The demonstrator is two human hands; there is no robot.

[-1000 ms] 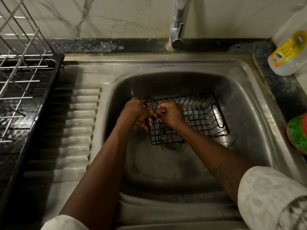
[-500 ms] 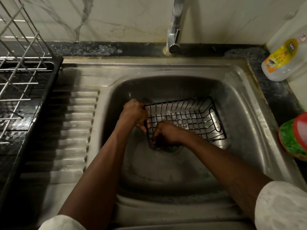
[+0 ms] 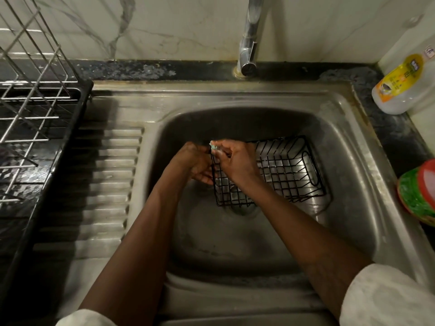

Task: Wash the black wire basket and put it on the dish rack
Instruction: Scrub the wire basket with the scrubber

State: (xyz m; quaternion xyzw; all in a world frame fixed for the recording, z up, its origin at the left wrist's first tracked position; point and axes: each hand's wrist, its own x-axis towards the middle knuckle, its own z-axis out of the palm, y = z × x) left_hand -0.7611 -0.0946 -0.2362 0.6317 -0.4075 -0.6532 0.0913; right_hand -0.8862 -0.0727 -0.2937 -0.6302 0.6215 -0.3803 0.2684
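Note:
The black wire basket [image 3: 287, 170] lies in the steel sink [image 3: 348, 142], over the drain. My left hand [image 3: 195, 162] grips the basket's left end wall. My right hand [image 3: 235, 161] reaches across the basket's near left corner and pinches a small pale green scrub pad [image 3: 213, 145] against the top of that left wall. The dish rack [image 3: 35, 109], silver wire on a black tray, stands on the counter at the far left.
The tap [image 3: 249, 43] hangs over the back of the sink with no water running. A dish soap bottle [image 3: 400, 85] stands at the back right, and a green and red tub [image 3: 419, 191] sits on the right counter. A ribbed drainboard [image 3: 103, 180] lies between sink and rack.
My right hand has risen from the basket's floor near the drain to the top of its left wall, with the scrub pad now showing. The left hand has kept its hold.

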